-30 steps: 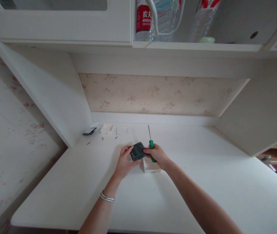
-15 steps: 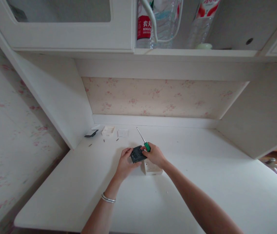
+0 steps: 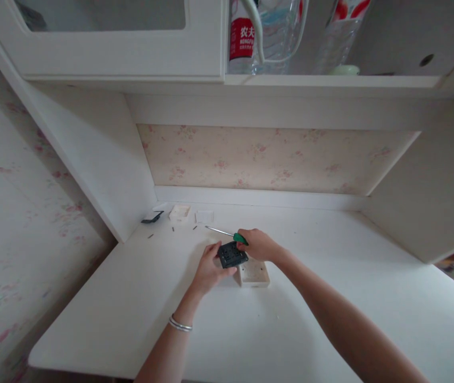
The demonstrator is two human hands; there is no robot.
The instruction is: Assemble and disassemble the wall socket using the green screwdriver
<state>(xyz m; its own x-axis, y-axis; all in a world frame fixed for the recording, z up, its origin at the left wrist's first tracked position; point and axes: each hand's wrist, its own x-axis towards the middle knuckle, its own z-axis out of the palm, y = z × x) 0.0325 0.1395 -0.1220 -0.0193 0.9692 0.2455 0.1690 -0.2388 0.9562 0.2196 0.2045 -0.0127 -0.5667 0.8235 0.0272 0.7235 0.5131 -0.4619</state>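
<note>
My left hand grips a dark rectangular socket or switch panel by its left side, thumb at the lower edge. A screwdriver with a green handle is held in my right hand, its metal shaft pointing left above the panel. The right fingers are close to the panel's upper right corner; whether they touch it I cannot tell. Just below and to the right, a white mounting box rests on the table, its open side up and partly covered by the panel and my right hand.
At the back left of the white table lie a dark panel piece, a white box, a clear cover and several small dark bits. Overhead, a cabinet shelf holds plastic bottles. Side panels flank the table.
The screwdriver has swung from pointing steeply up and away to lying nearly level, tip toward the left. My right hand has turned with it. The dark panel now sits flatter in my left hand.
</note>
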